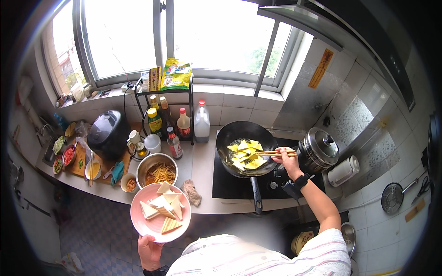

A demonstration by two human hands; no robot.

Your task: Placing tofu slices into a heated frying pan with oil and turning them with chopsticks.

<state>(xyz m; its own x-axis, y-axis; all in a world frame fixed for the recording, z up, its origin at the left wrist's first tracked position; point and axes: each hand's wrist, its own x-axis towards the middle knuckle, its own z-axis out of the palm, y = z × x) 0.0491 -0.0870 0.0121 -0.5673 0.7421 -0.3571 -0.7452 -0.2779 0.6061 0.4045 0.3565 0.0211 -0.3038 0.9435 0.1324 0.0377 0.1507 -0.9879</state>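
Observation:
My left hand (151, 252) grips the near rim of a pink plate (141, 224), held out over the floor by the counter edge. Several pale triangular slices (160, 203) lie on the plate, perhaps tofu or bread. In my right hand (288, 162) is a pair of wooden chopsticks (272, 153). Their tips are among yellow, coated-looking triangular pieces (245, 155) inside a black wok (229, 134). The wok sits on a black gas stove (224, 189), its handle (256, 196) pointing toward me. Whether the chopsticks pinch a piece is too small to tell.
A steel bowl of shredded food (140, 169) and a brown cloth (191, 193) lie left of the stove. Bottles (174, 143) stand behind. Farther left are a cutting board (103, 177) and rice cooker (108, 134). A lidded steel pot (317, 151) stands near my right hand.

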